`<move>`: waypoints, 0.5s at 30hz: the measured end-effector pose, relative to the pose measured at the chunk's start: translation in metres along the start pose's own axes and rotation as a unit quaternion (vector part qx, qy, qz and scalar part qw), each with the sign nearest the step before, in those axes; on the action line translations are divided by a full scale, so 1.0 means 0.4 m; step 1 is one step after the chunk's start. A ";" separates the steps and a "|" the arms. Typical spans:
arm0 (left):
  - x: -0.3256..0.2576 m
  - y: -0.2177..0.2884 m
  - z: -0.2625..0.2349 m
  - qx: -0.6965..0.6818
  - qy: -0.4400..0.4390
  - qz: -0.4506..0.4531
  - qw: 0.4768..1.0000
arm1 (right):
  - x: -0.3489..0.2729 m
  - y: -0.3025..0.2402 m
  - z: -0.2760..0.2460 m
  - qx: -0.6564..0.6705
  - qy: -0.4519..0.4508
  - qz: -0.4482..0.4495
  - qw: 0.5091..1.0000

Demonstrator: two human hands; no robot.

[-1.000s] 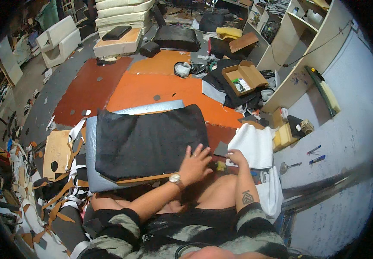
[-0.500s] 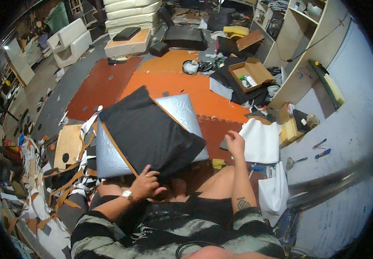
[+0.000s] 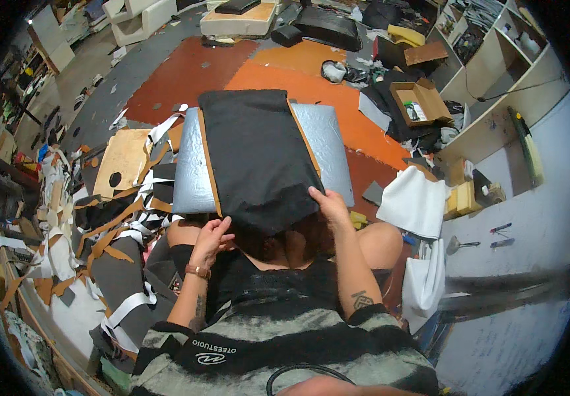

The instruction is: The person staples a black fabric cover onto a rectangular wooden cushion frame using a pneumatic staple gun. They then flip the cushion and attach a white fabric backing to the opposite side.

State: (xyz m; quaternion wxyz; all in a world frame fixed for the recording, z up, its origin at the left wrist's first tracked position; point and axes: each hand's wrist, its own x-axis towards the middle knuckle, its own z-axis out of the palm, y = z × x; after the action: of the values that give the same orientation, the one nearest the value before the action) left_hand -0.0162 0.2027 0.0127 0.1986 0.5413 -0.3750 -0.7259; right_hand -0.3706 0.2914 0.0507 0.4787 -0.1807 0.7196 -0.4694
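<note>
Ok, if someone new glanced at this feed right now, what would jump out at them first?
Probably the black fabric draped over a silver-grey panel at centre, with the left hand and right hand gripping its near edge. Next, the orange and rust floor sheets beyond it, and the heap of scrap strips to the left.

Striped top in grey-green and black with a small white logo across the chest, short sleeves, dark shorts. Brown strap on the left wrist [image 3: 198,271], small tattoos on both forearms.
</note>
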 end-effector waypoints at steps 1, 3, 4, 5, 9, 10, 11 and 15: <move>-0.003 0.010 0.023 0.003 0.005 -0.018 1.000 | 0.002 0.007 -0.013 0.110 -0.018 0.027 0.993; -0.001 0.019 0.039 -0.027 0.000 -0.013 1.000 | 0.000 -0.004 -0.048 0.040 -0.051 0.103 0.993; 0.009 0.015 0.037 -0.023 0.008 -0.014 1.000 | -0.007 -0.007 -0.041 0.021 -0.066 0.107 0.992; 0.015 0.012 0.033 -0.020 0.015 -0.015 1.000 | -0.018 -0.005 -0.032 0.001 -0.082 0.110 0.991; 0.034 -0.006 -0.044 0.052 0.044 0.038 0.997 | -0.058 0.046 -0.005 -0.038 -0.156 0.058 0.985; 0.022 0.008 -0.060 0.077 0.054 0.026 0.995 | -0.064 0.056 -0.008 -0.072 -0.144 0.046 0.986; 0.009 0.018 -0.072 0.101 0.064 0.014 0.993 | -0.070 0.064 -0.013 -0.105 -0.133 0.034 0.985; -0.034 0.040 -0.090 0.094 0.055 0.046 0.993 | -0.097 0.053 -0.004 -0.100 -0.086 0.034 0.991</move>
State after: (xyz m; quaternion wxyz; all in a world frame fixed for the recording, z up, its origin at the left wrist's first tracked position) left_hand 0.0199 0.1902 0.0286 0.2001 0.5788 -0.4543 -0.6470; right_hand -0.3493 0.3301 0.0530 0.5341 -0.2433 0.7246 -0.3614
